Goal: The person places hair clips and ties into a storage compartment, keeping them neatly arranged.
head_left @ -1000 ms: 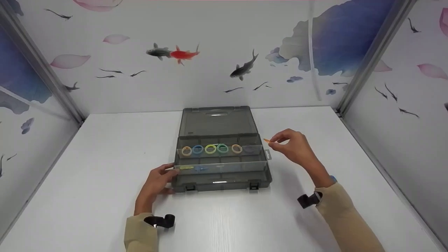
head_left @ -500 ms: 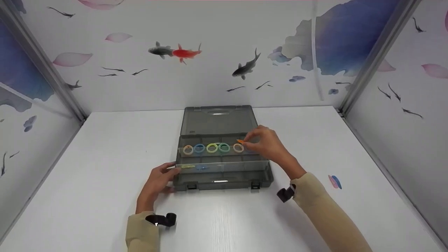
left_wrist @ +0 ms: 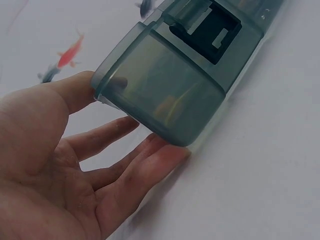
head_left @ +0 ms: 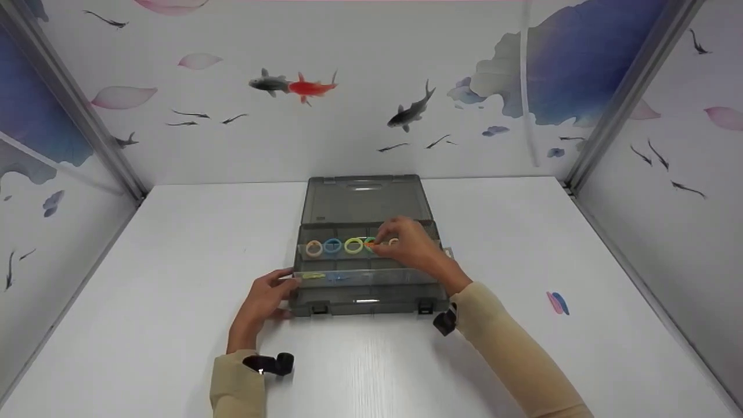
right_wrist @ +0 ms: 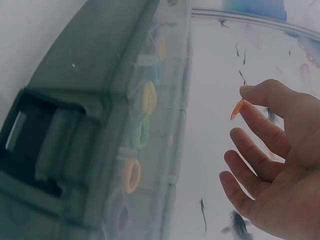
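Observation:
A grey see-through storage box [head_left: 334,309] stands open on the table, its lid [head_left: 363,200] laid back. My left hand [head_left: 261,302] holds its left front corner; in the left wrist view the thumb is at the rim and the fingers lie along the side and underside. Over the box, my right hand [head_left: 409,247] pinches a small flat, pointed orange piece [right_wrist: 238,109] between thumb and forefinger, the other fingers loosely bent. Behind it, from the head, a green ring is partly hidden. A peach ring [head_left: 314,249], a blue ring [head_left: 332,246] and a yellow ring [head_left: 353,245] sit further left.
Small yellow [head_left: 313,276] and blue pieces [head_left: 336,277] lie in a nearer row of the box. A pink piece [head_left: 552,302] and a blue piece [head_left: 561,303] lie on the table [head_left: 499,232] to the right. Patterned walls enclose the table's back and sides.
My right hand has moved left, from beside the box to over its ring row, with the orange piece. The left hand has stayed at the box corner.

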A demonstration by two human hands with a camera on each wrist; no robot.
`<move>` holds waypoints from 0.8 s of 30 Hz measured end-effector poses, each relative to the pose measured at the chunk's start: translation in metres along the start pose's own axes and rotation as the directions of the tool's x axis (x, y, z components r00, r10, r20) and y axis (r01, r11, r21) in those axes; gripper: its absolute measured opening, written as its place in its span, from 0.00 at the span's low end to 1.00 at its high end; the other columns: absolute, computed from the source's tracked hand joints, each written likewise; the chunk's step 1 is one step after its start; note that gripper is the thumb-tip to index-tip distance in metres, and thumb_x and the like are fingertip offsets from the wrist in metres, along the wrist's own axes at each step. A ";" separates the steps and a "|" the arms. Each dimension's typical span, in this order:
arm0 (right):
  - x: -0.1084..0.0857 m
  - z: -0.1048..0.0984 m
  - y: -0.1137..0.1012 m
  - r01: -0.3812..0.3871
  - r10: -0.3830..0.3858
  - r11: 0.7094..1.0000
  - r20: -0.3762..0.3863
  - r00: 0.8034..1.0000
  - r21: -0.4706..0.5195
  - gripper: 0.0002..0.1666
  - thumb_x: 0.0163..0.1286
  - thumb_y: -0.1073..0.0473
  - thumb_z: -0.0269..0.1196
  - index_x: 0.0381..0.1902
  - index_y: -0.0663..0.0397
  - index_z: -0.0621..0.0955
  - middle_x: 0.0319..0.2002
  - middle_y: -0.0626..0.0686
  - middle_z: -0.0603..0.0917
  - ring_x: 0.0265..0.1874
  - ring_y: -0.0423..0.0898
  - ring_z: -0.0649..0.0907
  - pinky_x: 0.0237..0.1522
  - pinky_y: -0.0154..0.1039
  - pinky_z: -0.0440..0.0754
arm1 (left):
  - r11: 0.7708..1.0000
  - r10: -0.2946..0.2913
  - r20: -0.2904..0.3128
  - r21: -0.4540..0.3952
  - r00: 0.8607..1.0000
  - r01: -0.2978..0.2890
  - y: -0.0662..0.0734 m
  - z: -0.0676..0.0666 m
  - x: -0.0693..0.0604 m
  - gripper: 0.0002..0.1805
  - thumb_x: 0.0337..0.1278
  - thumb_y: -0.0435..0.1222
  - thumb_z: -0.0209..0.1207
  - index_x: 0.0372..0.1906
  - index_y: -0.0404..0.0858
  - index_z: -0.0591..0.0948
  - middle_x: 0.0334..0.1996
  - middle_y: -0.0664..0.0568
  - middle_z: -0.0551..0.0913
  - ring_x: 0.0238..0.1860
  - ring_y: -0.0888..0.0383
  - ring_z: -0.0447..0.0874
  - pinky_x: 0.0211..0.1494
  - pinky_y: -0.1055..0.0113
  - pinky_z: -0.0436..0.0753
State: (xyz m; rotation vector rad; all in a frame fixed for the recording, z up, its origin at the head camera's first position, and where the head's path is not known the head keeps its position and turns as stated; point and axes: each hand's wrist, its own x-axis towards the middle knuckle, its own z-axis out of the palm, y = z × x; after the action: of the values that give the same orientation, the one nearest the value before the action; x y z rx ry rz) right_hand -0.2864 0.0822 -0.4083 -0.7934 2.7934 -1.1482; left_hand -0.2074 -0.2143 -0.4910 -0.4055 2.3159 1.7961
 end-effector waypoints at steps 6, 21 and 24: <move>0.006 0.018 -0.002 -0.020 0.020 1.000 0.016 1.000 0.022 0.06 0.63 0.57 0.72 0.32 0.55 0.90 0.51 0.57 0.85 0.57 0.56 0.81 0.62 0.55 0.78 | 1.000 -0.004 0.003 -0.008 1.000 0.004 0.001 0.000 0.001 0.31 0.68 0.44 0.59 0.73 0.42 0.69 0.65 0.38 0.75 0.58 0.47 0.78 0.37 0.64 0.86; 0.018 0.039 0.000 -0.027 0.031 0.997 0.055 0.998 -0.068 0.06 0.63 0.58 0.71 0.34 0.55 0.90 0.56 0.57 0.83 0.62 0.59 0.76 0.70 0.62 0.66 | 1.000 -0.006 -0.001 -0.007 1.000 0.006 0.001 0.000 0.001 0.30 0.68 0.44 0.59 0.72 0.42 0.70 0.65 0.39 0.76 0.57 0.47 0.78 0.37 0.64 0.85; 0.019 0.041 0.002 -0.033 0.041 0.994 0.076 0.996 -0.107 0.06 0.63 0.56 0.72 0.34 0.53 0.91 0.58 0.56 0.83 0.64 0.59 0.75 0.73 0.69 0.57 | 1.000 -0.002 0.001 -0.006 1.000 0.002 0.001 -0.001 0.001 0.31 0.68 0.45 0.59 0.72 0.42 0.70 0.65 0.39 0.76 0.57 0.47 0.78 0.36 0.64 0.85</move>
State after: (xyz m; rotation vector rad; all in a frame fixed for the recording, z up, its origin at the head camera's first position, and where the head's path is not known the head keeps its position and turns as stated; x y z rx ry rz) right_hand -0.2956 0.0479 -0.4367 -0.7729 2.8107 -0.9493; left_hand -0.2090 -0.2148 -0.4905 -0.4079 2.3087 1.8027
